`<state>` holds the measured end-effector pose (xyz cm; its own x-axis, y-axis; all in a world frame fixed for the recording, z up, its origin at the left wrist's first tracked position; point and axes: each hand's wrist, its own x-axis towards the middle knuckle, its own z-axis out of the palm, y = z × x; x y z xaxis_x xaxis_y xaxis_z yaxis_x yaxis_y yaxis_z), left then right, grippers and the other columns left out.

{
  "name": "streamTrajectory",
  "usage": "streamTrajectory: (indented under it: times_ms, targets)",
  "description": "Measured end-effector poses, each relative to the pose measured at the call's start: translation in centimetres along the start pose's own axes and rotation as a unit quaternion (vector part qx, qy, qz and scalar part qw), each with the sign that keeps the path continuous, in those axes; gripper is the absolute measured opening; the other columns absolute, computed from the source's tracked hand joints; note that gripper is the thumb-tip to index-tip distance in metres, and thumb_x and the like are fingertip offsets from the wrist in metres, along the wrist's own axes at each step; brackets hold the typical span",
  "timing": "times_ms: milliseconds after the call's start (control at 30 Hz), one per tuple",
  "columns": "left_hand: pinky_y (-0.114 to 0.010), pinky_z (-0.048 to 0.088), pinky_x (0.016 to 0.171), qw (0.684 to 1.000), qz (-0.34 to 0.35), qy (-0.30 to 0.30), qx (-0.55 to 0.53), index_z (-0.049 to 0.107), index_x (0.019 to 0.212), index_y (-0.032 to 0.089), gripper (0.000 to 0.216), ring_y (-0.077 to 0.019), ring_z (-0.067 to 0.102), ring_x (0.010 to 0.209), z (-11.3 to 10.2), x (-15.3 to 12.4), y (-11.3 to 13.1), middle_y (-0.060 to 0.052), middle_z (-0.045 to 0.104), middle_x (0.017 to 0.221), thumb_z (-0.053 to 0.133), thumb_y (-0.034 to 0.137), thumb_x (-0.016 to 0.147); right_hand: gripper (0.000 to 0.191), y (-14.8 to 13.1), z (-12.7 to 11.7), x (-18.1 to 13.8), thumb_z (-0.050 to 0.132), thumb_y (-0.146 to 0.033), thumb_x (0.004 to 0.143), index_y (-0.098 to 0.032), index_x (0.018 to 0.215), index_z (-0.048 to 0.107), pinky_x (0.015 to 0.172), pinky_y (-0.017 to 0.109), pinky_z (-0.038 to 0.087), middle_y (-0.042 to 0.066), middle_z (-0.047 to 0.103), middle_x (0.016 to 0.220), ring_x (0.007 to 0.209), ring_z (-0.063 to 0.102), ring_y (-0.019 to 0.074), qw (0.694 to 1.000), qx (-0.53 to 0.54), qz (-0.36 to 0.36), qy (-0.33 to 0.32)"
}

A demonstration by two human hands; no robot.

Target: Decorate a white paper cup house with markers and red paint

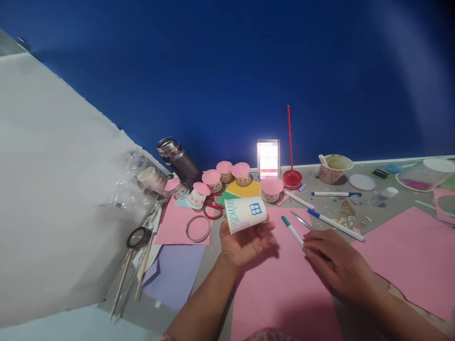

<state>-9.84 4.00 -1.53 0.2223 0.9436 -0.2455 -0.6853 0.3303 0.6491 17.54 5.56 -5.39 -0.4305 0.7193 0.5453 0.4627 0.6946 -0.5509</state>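
Note:
My left hand holds a white paper cup tilted on its side. A blue four-pane window and green zigzag grass are drawn on the cup's wall. The fingertips of my right hand close on the rear end of a white marker with a teal cap, low over pink paper. Just beyond those fingers lie the metal blades of scissors; their handles are hidden. A white marker with a blue cap rests to the right.
Several small cups with pink paper tops stand along the back. Red-handled scissors, a grey tape roll and a dark flask are at left. A red stick rises from a red base. A patterned cup stands at right.

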Motion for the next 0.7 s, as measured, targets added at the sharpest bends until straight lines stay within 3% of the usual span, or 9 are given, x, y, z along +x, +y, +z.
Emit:
streamTrajectory:
  times_ms: [67, 233, 367, 433, 533, 600, 633, 700]
  targets:
    - [-0.054, 0.057, 0.094, 1.0, 0.001, 0.012, -0.002, 0.071, 0.126, 0.02, 0.084, -0.0396, 0.072, 0.117, 0.3, 0.2, 0.2, -0.019, 0.078, 0.124, 0.075, 0.079, 0.066, 0.012, -0.2, 0.0, 0.2, 0.063, -0.023, 0.099, -0.027, 0.097, 0.074, 0.079, 0.038, 0.062, 0.008, 0.079, 0.102, 0.094, 0.076, 0.0256, 1.0, -0.001, 0.012, -0.005]
    - [-0.052, 0.053, 0.109, 0.989, 0.072, 0.096, 0.084, 0.066, 0.134, 0.02, 0.074, -0.0377, 0.067, 0.13, 1.2, 0.0, 0.8, -0.015, 0.073, 0.134, 0.088, 0.042, 0.067, 0.018, 0.0, -2.2, 1.3, 0.056, -0.025, 0.103, -0.025, 0.095, 0.072, 0.08, 0.037, 0.059, 0.008, 0.08, 0.098, 0.092, 0.076, 0.0251, 0.997, -0.046, 0.055, -0.037]
    - [-0.049, 0.058, 0.104, 0.951, 0.128, 0.113, 0.256, 0.059, 0.143, 0.025, 0.079, -0.0356, 0.067, 0.128, 0.1, -1.4, 0.5, -0.014, 0.068, 0.141, 0.088, 0.042, 0.072, 0.024, 1.3, -4.8, 2.1, 0.053, -0.029, 0.101, -0.025, 0.087, 0.072, 0.07, 0.034, 0.051, 0.006, 0.079, 0.086, 0.079, 0.072, 0.0235, 0.98, -0.146, 0.123, -0.063]
    - [-0.05, 0.057, 0.107, 0.878, 0.205, 0.145, 0.407, 0.057, 0.144, 0.027, 0.076, -0.0347, 0.064, 0.131, -0.9, -2.0, -0.4, -0.013, 0.063, 0.145, 0.087, 0.037, 0.075, 0.025, 2.0, -5.6, 2.6, 0.053, -0.028, 0.098, -0.025, 0.083, 0.073, 0.066, 0.033, 0.046, 0.006, 0.078, 0.083, 0.076, 0.071, 0.0233, 0.964, -0.194, 0.16, -0.085]
    - [-0.054, 0.052, 0.114, 0.692, 0.352, 0.186, 0.603, 0.054, 0.148, 0.027, 0.071, -0.0339, 0.059, 0.136, -2.0, -2.2, -2.1, -0.014, 0.058, 0.145, 0.08, 0.022, 0.082, 0.026, 2.5, -6.1, 4.6, 0.054, -0.028, 0.097, -0.024, 0.081, 0.074, 0.063, 0.031, 0.039, 0.005, 0.078, 0.082, 0.076, 0.07, 0.0223, 0.955, -0.218, 0.169, -0.111]
    - [-0.056, 0.051, 0.116, 0.601, 0.418, 0.164, 0.661, 0.049, 0.153, 0.026, 0.072, -0.0346, 0.054, 0.14, -2.4, -1.9, -3.0, -0.016, 0.055, 0.145, 0.074, 0.017, 0.086, 0.027, 2.6, -6.3, 7.2, 0.054, -0.03, 0.096, -0.024, 0.077, 0.072, 0.061, 0.031, 0.034, 0.004, 0.075, 0.075, 0.068, 0.066, 0.0204, 0.957, -0.223, 0.166, -0.085]
    - [-0.057, 0.051, 0.117, 0.577, 0.434, 0.152, 0.675, 0.047, 0.155, 0.026, 0.072, -0.0348, 0.053, 0.142, -2.5, -1.7, -3.2, -0.017, 0.054, 0.145, 0.072, 0.015, 0.088, 0.028, 2.6, -6.4, 8.9, 0.054, -0.031, 0.095, -0.024, 0.073, 0.07, 0.059, 0.032, 0.031, 0.004, 0.072, 0.069, 0.061, 0.061, 0.0192, 0.956, -0.228, 0.173, -0.057]
    - [-0.057, 0.05, 0.118, 0.569, 0.435, 0.139, 0.684, 0.045, 0.156, 0.027, 0.072, -0.0346, 0.051, 0.145, -2.4, -1.4, -3.3, -0.017, 0.053, 0.146, 0.07, 0.013, 0.089, 0.027, 2.8, -6.4, 12.7, 0.054, -0.033, 0.096, -0.023, 0.08, 0.073, 0.059, 0.032, 0.032, 0.003, 0.072, 0.069, 0.058, 0.058, 0.0182, 0.957, -0.206, 0.203, -0.007]
